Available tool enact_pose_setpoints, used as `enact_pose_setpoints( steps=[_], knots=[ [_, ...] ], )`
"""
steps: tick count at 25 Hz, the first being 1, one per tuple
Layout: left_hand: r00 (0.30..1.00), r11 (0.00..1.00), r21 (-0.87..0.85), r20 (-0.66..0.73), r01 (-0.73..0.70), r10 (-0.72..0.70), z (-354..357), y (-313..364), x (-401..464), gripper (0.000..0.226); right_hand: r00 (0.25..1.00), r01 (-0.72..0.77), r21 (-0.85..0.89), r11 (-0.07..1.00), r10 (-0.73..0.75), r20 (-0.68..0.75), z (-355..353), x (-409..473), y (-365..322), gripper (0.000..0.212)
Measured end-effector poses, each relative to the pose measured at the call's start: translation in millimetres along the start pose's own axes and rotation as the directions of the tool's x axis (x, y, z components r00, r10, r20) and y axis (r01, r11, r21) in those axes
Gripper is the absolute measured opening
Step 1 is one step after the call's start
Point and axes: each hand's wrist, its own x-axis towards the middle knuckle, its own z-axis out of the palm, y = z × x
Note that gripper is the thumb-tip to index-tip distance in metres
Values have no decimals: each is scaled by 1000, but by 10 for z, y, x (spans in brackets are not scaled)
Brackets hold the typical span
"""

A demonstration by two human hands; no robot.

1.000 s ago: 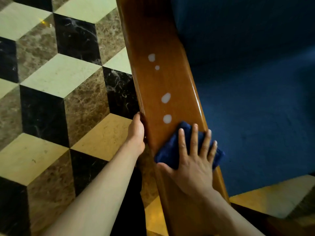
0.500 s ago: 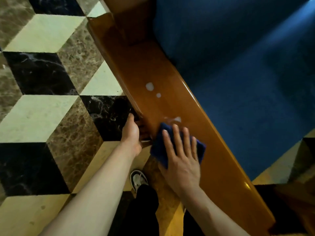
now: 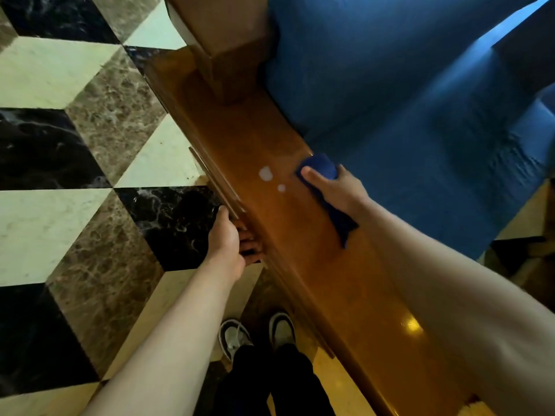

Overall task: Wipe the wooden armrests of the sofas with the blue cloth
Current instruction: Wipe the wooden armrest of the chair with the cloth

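Note:
A glossy wooden armrest [image 3: 300, 265] runs diagonally from upper left to lower right beside a blue sofa seat. My right hand [image 3: 336, 190] grips the blue cloth [image 3: 322, 169] and presses it on the armrest's inner edge next to the cushion; a tail of the cloth trails back under my wrist. Two white spots [image 3: 267, 175] lie on the wood just left of the cloth. My left hand [image 3: 228, 238] holds the armrest's outer edge, with its fingers curled under the rim.
The blue sofa cushion [image 3: 420, 130] fills the upper right. A wooden post [image 3: 228, 55] rises from the armrest's far end. Patterned marble floor [image 3: 90, 175] spreads to the left. My two shoes [image 3: 258, 331] stand on the floor below the armrest.
My right hand has carried the cloth farther up the armrest and over to the cushion side. The two nearer white spots are gone. My left hand stays on the outer edge.

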Motion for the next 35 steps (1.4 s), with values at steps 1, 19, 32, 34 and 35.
enact_pose_setpoints(
  steps=[1, 19, 32, 34, 35],
  knots=[
    [1000, 1000, 4, 9, -1, 1, -12, 6, -7, 63, 999, -39, 131, 991, 35, 36, -56, 79, 32, 76],
    [993, 987, -137, -82, -90, 79, -24, 929, 264, 60, 706, 571, -564, 596, -708, -34, 1375, -56, -1311, 79],
    [990, 1000, -16, -140, -16, 14, 178, 1029, 299, 75, 994, -48, -232, 972, 24, -103, 292, -55, -489, 126],
    [989, 999, -35, -145, 2, -7, 159, 1036, 295, 76, 994, -94, -6, 996, 94, 53, 73, 285, -560, 95],
    [990, 999, -39, -142, 8, -13, 146, 1048, 303, 77, 984, -124, 115, 986, 107, 146, -30, 396, -492, 76]
  ],
)
